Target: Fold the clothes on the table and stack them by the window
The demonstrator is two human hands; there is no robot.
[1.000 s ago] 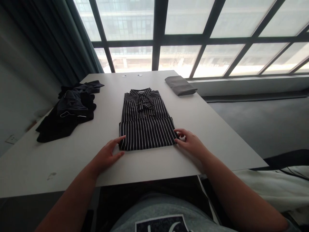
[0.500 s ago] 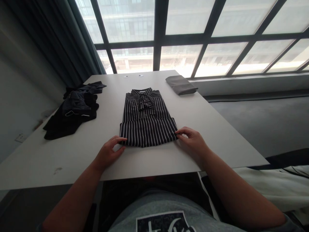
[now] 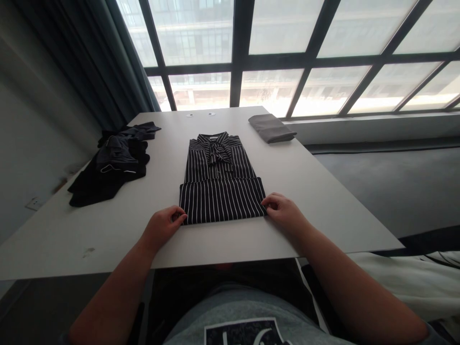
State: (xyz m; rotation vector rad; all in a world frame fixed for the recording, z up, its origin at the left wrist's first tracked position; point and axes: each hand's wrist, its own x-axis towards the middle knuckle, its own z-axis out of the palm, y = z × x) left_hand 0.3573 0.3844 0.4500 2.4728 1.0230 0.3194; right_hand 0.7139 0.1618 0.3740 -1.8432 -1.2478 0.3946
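I now have the left hand point(image 3: 163, 227) pinched, thumb against fingers, on the near left corner of the striped shirt point(image 3: 223, 201); half a second ago that thumb stood apart from the fingers. The right hand point(image 3: 285, 213) is clamped on the shirt's opposite near corner, fingertips curled over the side and thumb tucked close (what the thumb presses underneath, I can't see from here). The near fold, which bowed toward me at its middle a moment earlier, runs nearly straight between the two grips, so I judge the turned-up panel better squared and both corners under control. The shirt lies flat around the middle of the desk point(image 3: 305, 191), its collar toward the far edge and its folded end nearer the near edge, well inside both sides. The grey cloth point(image 3: 271, 128) sits at the right edge near the far right corner, and the dark clothes point(image 3: 118, 158) lie heaped along the left edge, both untouched.
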